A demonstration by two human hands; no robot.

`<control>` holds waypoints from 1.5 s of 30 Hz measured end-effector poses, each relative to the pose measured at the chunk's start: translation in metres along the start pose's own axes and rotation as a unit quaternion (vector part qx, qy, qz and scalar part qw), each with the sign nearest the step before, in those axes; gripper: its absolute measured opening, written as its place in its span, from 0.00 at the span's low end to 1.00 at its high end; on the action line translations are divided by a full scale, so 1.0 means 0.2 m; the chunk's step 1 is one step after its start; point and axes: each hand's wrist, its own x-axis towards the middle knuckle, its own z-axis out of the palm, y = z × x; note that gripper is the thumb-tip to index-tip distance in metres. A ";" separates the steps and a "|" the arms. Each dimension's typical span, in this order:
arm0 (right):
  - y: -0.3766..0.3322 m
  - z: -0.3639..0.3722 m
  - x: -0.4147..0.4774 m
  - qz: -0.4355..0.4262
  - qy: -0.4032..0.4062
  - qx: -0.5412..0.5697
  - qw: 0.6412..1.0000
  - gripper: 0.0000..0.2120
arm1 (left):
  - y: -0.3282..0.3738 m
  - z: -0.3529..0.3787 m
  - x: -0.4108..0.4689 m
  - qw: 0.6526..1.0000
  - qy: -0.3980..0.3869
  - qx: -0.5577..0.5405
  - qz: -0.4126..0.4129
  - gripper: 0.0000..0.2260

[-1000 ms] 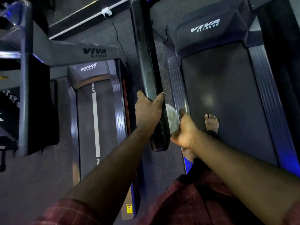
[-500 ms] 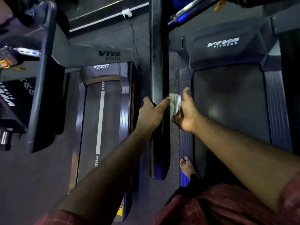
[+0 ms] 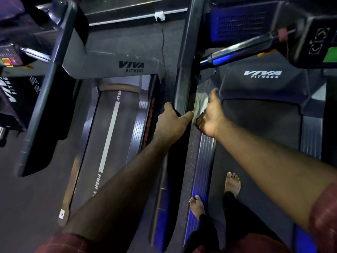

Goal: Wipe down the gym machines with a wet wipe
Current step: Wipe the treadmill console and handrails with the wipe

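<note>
Wet wipe (image 3: 200,105), likely limp and light, bunched in right hand (image 3: 212,117) against stiff handrail (image 3: 186,84); left hand (image 3: 171,123) wrapped round it.

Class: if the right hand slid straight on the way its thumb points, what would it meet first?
The right hand, holding the wipe at the rail, would likely meet the shiny bar first, up ahead; depth is unclear.

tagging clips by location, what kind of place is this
Most likely a gym's cardio floor. The left treadmill and the right treadmill, side by side, both carry VIVA FITNESS lettering, and a button console sits at upper right. The right hand holds a white wipe to a handrail.
</note>
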 end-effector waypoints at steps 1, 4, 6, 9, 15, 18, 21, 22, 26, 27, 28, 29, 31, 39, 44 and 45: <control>0.01 -0.02 0.00 0.008 -0.010 -0.016 1.000 0.44 | 0.02 0.01 0.03 1.000 0.003 0.004 0.000 0.32; 0.14 -0.12 -0.05 0.058 -0.028 -0.025 0.998 0.43 | 0.06 0.02 0.07 1.000 0.014 0.010 0.008 0.28; 0.17 -0.16 -0.06 0.067 -0.037 -0.020 0.997 0.42 | 0.07 0.03 0.07 0.999 0.025 0.029 0.016 0.26; 0.00 -0.05 0.02 0.063 -0.034 -0.010 0.997 0.39 | 0.07 0.03 0.06 0.998 0.034 0.051 0.008 0.24; -0.13 0.03 0.15 0.021 0.013 -0.004 1.000 0.28 | 0.08 0.03 0.06 0.997 0.042 0.058 0.016 0.25; -0.01 -0.11 0.00 0.021 0.034 -0.007 0.999 0.18 | 0.08 0.03 0.05 0.996 0.044 0.068 0.032 0.29; 0.01 -0.23 -0.17 -0.002 0.029 -0.014 0.999 0.21 | 0.07 0.04 0.03 0.989 0.065 0.089 0.099 0.37; -0.01 -0.24 -0.24 -0.018 0.021 -0.018 0.999 0.21 | 0.07 0.04 0.02 0.982 0.081 0.100 0.136 0.39; -0.12 -0.35 -0.49 -0.098 0.069 -0.037 0.992 0.21 | 0.11 0.06 -0.04 0.930 0.100 0.161 0.314 0.36; -0.14 -0.39 -0.56 -0.118 0.083 -0.034 0.989 0.22 | 0.14 0.09 -0.06 0.924 0.083 0.141 0.346 0.34; -0.18 -0.43 -0.63 -0.137 0.099 -0.028 0.985 0.22 | 0.20 0.13 -0.09 0.924 0.057 0.105 0.363 0.33; -0.20 -0.47 -0.70 -0.151 0.113 -0.022 0.982 0.23 | 0.27 0.17 -0.12 0.927 0.025 0.064 0.370 0.32; -0.26 -0.54 -0.86 -0.183 0.129 -0.016 0.974 0.23 | 0.45 0.25 -0.19 0.924 -0.047 0.010 0.380 0.31; -0.52 -0.99 -1.44 -0.326 0.219 0.041 0.919 0.14 | 1.15 0.60 -0.46 0.822 -0.222 0.042 0.523 0.27; -0.63 -1.30 -1.70 -0.377 0.276 0.046 0.883 0.13 | 1.50 0.88 -0.64 0.770 -0.274 0.077 0.571 0.26; -0.64 -1.37 -1.73 -0.381 0.289 0.054 0.877 0.13 | 1.56 0.96 -0.67 0.763 -0.281 0.084 0.575 0.25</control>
